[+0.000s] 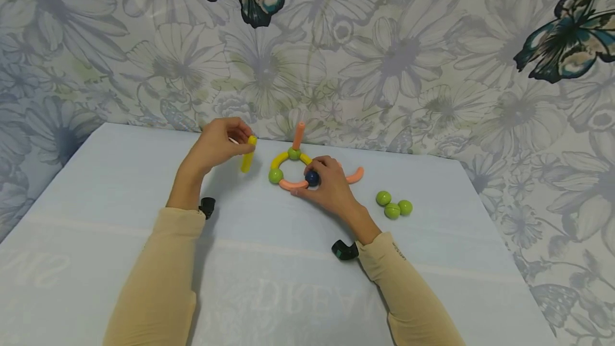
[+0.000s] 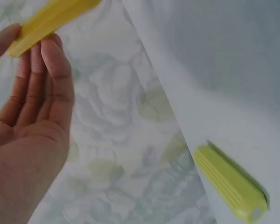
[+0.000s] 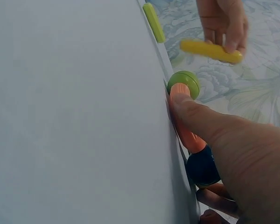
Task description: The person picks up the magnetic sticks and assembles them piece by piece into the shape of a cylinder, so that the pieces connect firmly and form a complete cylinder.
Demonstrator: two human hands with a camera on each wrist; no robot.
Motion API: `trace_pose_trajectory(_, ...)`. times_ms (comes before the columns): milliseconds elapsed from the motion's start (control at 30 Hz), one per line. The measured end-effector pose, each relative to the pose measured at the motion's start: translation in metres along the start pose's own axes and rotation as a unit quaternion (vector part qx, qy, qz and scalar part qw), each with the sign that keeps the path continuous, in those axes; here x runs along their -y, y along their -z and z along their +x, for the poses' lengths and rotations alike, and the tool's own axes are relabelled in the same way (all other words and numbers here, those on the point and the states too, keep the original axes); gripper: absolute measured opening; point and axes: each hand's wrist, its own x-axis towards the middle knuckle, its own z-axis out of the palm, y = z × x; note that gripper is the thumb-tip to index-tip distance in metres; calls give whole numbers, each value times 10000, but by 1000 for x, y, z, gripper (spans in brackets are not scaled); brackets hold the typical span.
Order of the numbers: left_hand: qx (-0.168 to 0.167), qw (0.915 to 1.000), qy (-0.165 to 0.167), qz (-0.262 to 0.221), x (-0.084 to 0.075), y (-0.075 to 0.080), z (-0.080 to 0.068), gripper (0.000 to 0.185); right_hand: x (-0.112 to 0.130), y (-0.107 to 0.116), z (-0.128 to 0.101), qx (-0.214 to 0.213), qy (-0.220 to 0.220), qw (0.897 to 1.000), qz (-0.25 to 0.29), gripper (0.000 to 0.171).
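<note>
My left hand (image 1: 218, 143) pinches the lower-right end of nothing but a straight yellow rod (image 1: 247, 155) near its top, held beside a ring of balls and rods. The ring joins green balls (image 1: 276, 176), curved yellow rods (image 1: 278, 160), a curved orange rod (image 1: 290, 185) and a dark blue ball (image 1: 312, 178). A straight orange rod (image 1: 299, 135) stands up from the ring's far green ball (image 1: 294, 154). My right hand (image 1: 331, 186) grips the ring at the blue ball, its thumb along the curved orange rod in the right wrist view. That hand hides the ring's right side.
Three loose green balls (image 1: 392, 211) lie right of my right hand. A curved orange piece (image 1: 355, 176) shows just beyond that hand. In the left wrist view a lime-green rod (image 2: 231, 184) lies on the white table (image 1: 269, 303). Patterned fabric (image 1: 307, 68) rises behind the table.
</note>
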Motion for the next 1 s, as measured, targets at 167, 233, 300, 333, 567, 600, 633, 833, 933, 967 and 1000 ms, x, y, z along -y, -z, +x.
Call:
trace_pose_trajectory(167,414,9972,-612,-147,-15,-20,5,22,0,-1,0,-8,37,10000,8,46)
trace_pose_trajectory(233,478,9959,-744,-183,-20,-25,5,22,0,-1,1,10,16,10000,10,46)
trace_pose_trajectory(300,503,9949,-836,-241,-24,-29,5,23,0,-2,1,25,-7,10000,1,47)
trace_pose_trajectory(333,507,9945,-878,-265,-25,-30,5,23,0,-2,1,28,-11,10000,-4,47)
trace_pose_trajectory(567,772,9905,-1032,-481,-23,-32,6,23,-1,-3,2,12,36,10000,-79,48)
trace_pose_trajectory(600,874,9900,-1010,-465,-22,-33,7,24,-1,-2,1,18,21,10000,-75,47)
trace_pose_trajectory(633,976,9896,-972,-425,-19,-34,8,24,0,-2,1,33,-15,10000,-72,46)
trace_pose_trajectory(833,1368,9873,-810,50,-6,-43,13,25,0,1,0,130,-158,9998,-76,46)
trace_pose_trajectory(933,1504,9853,-786,203,-2,-46,15,24,0,1,0,124,-91,9998,-109,45)
trace_pose_trajectory(967,1553,9847,-755,237,-1,-47,15,23,0,1,0,123,-75,9998,-118,45)
trace_pose_trajectory(1000,1595,9842,-724,274,0,-48,15,23,-1,1,1,121,-54,9998,-134,44)
